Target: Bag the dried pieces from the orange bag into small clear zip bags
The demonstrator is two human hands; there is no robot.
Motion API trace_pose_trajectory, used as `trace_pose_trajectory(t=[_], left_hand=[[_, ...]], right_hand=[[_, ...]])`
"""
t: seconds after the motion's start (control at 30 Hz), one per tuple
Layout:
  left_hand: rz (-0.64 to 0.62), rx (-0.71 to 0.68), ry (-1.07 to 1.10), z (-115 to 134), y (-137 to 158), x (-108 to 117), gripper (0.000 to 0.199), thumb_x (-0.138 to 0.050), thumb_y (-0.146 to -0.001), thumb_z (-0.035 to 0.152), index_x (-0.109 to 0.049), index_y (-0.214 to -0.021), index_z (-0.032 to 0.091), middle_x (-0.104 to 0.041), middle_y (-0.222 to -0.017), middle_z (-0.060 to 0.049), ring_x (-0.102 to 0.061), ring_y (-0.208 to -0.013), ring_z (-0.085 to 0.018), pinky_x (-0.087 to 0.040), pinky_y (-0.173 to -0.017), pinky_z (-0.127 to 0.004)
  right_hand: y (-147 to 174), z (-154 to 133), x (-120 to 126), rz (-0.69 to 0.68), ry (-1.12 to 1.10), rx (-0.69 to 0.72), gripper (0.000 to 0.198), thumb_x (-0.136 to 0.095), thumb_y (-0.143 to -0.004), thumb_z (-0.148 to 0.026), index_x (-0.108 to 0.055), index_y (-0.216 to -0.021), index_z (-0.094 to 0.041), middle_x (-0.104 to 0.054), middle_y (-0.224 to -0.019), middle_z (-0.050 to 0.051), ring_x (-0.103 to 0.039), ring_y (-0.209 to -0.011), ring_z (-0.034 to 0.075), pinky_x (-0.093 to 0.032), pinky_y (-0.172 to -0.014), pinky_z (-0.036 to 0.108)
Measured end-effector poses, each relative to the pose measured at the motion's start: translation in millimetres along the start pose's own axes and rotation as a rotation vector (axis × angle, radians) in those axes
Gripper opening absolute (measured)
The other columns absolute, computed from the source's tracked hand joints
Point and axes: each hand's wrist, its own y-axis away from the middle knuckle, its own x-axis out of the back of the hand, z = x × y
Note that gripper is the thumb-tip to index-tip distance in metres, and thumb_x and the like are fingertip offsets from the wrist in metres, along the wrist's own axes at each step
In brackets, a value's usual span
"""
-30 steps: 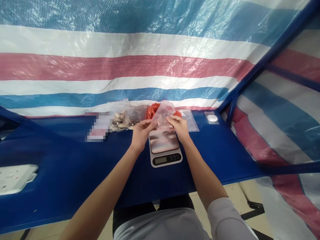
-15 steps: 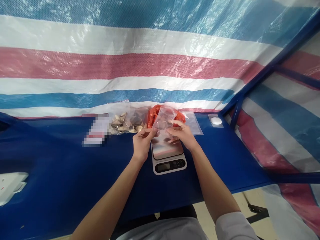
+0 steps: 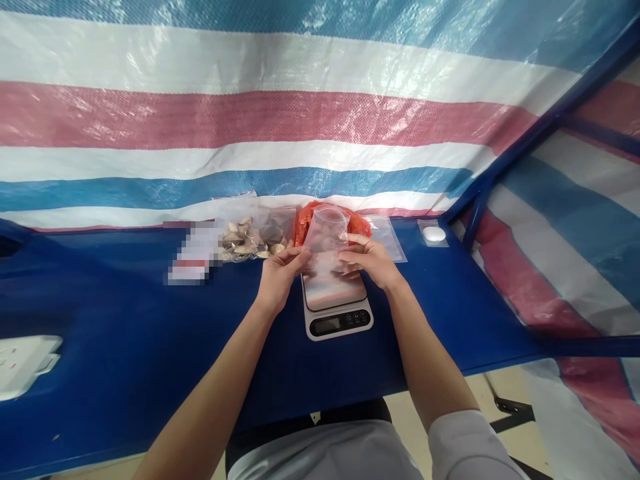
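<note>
Between my two hands a clear plastic bag (image 3: pixel 326 233) is spread, its round mouth facing up and away. My left hand (image 3: pixel 281 273) pinches the bag's left edge between thumb and fingers. On the other edge my right hand (image 3: pixel 369 259) grips it, fingers partly bent. Below the bag stands a white kitchen scale (image 3: pixel 340 325) with a shiny plate; its display shows no figures I can read. Behind the bag lies a red plastic bag (image 3: pixel 360 225), partly hidden; what it contains cannot be made out.
Left of the scale are two clear bags of dried, mushroom-like pieces (image 3: pixel 243 240), beside a blurred-out packet (image 3: pixel 193 257). Flat clear bags (image 3: pixel 393 240) lie to the right, then a white round object (image 3: pixel 434 234) on clear plastic. A white power strip (image 3: pixel 27 363) sits far left.
The clear bag's mouth has opened into a rounder shape, and my hands have moved slightly apart along its sides. The whole view has shifted a little.
</note>
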Motion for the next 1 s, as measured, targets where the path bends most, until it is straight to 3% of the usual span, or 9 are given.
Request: trace_pose_trajectory(t=[0.23, 0.37, 0.47, 0.63, 1.0], left_hand=[[-0.143, 0.123, -0.045, 21.4, -14.5, -6.2, 0.043, -0.090, -0.064, 0.046, -0.078, -0.087, 0.012, -0.077, -0.084, -0.009, -0.072, -0.075, -0.019, -0.058, -0.077, -0.031], [-0.104, 0.098, -0.013, 21.5, -24.8, -11.6, 0.041, -0.093, -0.059, 0.041, -0.076, -0.084, 0.012, -0.077, -0.082, -0.006, -0.070, -0.070, -0.015, -0.057, -0.073, -0.026], [-0.067, 0.109, -0.008, 18.9, -24.6, -15.0, 0.042, -0.096, -0.051, 0.038, -0.074, -0.077, 0.013, -0.074, -0.072, -0.002, -0.068, -0.062, -0.013, -0.057, -0.068, -0.026], [-0.145, 0.128, -0.024, 18.2, -13.9, -18.6, 0.040, -0.096, -0.052, 0.037, -0.071, -0.074, 0.014, -0.074, -0.071, -0.003, -0.072, -0.067, -0.016, -0.058, -0.071, -0.027], [-0.213, 0.182, -0.154, 15.5, -9.0, -11.7, 0.045, -0.096, -0.055, 0.042, -0.073, -0.080, 0.012, -0.078, -0.083, -0.008, -0.073, -0.069, -0.017, -0.061, -0.072, -0.031]], right_hand=[[5.2, -2.6, 0.2, -0.147, 0.085, -0.058, 0.049, -0.085, -0.072, -0.029, -0.071, -0.119, -0.024, -0.079, -0.095, 0.002, -0.072, -0.062, 0.014, -0.063, -0.057, 0.027], [7.2, -5.2, 1.8, -0.179, 0.120, -0.047, 0.047, -0.086, -0.071, -0.035, -0.074, -0.115, -0.024, -0.078, -0.090, 0.002, -0.073, -0.065, 0.015, -0.061, -0.057, 0.025], [6.5, -7.1, 2.0, -0.095, 0.113, 0.030, 0.044, -0.083, -0.074, -0.044, -0.076, -0.112, -0.023, -0.079, -0.092, 0.004, -0.073, -0.070, 0.017, -0.060, -0.059, 0.025], [0.7, -3.7, -1.3, 0.137, 0.028, 0.136, 0.047, -0.078, -0.074, -0.060, -0.078, -0.101, -0.021, -0.079, -0.095, 0.006, -0.075, -0.085, 0.022, -0.061, -0.063, 0.028], [-6.2, 1.0, -8.5, 0.238, -0.071, 0.160, 0.047, -0.084, -0.064, -0.057, -0.078, -0.093, -0.020, -0.079, -0.088, 0.006, -0.074, -0.080, 0.022, -0.058, -0.056, 0.026]])
